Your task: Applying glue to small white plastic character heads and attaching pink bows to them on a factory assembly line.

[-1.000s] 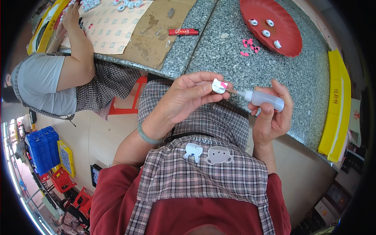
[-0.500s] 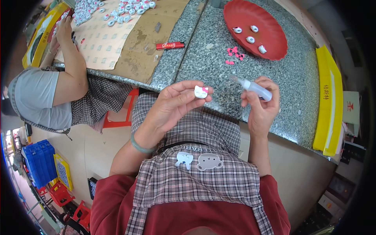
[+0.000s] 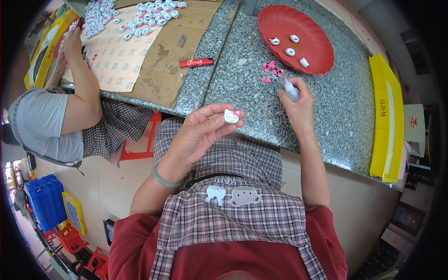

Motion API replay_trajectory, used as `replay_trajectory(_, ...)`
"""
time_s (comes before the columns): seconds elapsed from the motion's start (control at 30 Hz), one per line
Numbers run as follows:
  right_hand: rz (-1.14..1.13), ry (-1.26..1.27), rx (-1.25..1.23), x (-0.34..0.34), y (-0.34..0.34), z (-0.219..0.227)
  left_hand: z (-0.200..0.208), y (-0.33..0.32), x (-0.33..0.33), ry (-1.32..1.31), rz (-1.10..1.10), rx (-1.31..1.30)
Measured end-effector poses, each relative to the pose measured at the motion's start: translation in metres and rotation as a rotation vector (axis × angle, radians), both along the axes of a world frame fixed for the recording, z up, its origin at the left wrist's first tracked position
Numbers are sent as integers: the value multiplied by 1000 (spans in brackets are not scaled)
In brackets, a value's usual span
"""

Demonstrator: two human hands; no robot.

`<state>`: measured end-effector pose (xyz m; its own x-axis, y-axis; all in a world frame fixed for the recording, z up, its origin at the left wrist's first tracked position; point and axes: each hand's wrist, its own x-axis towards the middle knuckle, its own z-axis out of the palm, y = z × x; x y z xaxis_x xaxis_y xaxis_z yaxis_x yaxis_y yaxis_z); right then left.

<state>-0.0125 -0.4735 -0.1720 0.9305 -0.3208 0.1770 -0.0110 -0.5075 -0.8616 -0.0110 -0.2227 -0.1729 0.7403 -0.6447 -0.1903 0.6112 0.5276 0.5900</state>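
Observation:
Pinched between the thumb and fingers of my left hand [image 3: 204, 127] is a small white cat-head charm [image 3: 231, 116] with a pink bow at its upper right. My right hand [image 3: 299, 107] grips a small translucent glue bottle [image 3: 291, 91] over the stone tabletop. Its thin nozzle points away from me, close to a cluster of small pink bows [image 3: 272, 68], some with dark marks. I cannot tell whether the tip touches a bow. Beyond them lies a red scalloped plate [image 3: 315, 35] with several white charms [image 3: 290, 52] on it.
A red lighter [image 3: 196, 62] lies by the cardboard [image 3: 186, 28]. Many white charms [image 3: 154, 16] cover the far left. A co-worker [image 3: 51, 112] sits at my left, hands at a yellow-edged tray [image 3: 49, 53]. A yellow strip [image 3: 388, 116] lines the right table edge. Blue crates [image 3: 45, 198] stand on the floor.
My right hand has moved the glue bottle away from the charm, forward to the pink bows, and turned its nozzle outward. My left hand still holds the charm. The whole view has shifted slightly.

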Motion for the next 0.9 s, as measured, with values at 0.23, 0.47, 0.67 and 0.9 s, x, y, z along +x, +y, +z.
replay_trajectory(0.23, 95, -134, -382, 22, 14, 2, -1, 2, -1, -7, -4, 15)
replay_trajectory(0.47, 131, -30, -571, 34, 19, -6, -2, 3, -2, -5, -3, 17)
replay_trajectory(0.67, 232, 139, -456, 31, 14, 10, -5, 4, -2, -7, -5, 9)
replay_trajectory(0.9, 252, 132, -161, 26, -2, 17, -5, 4, -2, -1, -2, 3)
